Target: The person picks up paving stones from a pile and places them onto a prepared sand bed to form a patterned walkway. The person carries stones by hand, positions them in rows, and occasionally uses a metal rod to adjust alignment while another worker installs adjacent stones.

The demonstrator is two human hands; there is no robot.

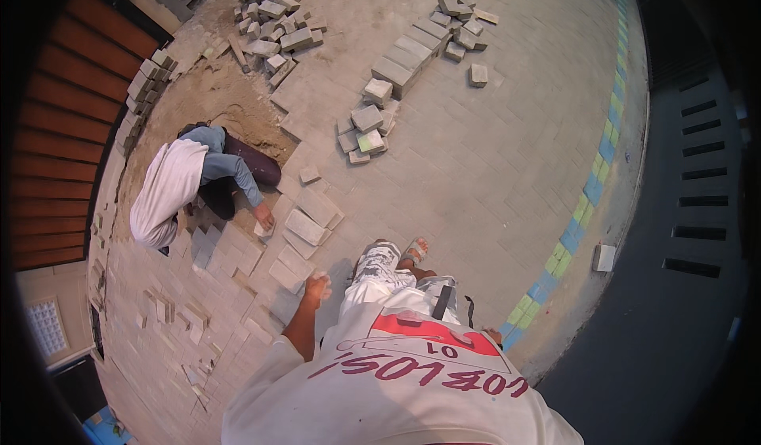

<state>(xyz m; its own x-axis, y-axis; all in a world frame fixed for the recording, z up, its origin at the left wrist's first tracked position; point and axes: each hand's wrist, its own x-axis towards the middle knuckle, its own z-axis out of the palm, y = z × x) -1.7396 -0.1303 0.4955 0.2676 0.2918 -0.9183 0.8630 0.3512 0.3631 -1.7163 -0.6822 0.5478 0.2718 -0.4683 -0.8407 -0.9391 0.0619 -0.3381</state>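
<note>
My left hand (317,288) hangs beside my thigh, above the pavers; its dusty fingers are loosely bent and I see nothing in them. Closest to it lie pale paving blocks (289,272), loose beside the laid paving. Just beyond is a small stack of blocks (306,227). Only a bit of my right hand (493,336) shows at my right hip, mostly hidden by my shirt, so its fingers cannot be made out. To my left a crouching person (178,177) in a pale top and blue sleeves has one hand on a block (264,228) at the paving edge.
Bare sand (230,100) lies beyond the crouching person, with a block heap (277,29) behind it. A row of stacked blocks (404,58) crosses the paving ahead. A blue-and-green kerb (571,235) runs along the right; an orange slatted gate (67,120) stands left.
</note>
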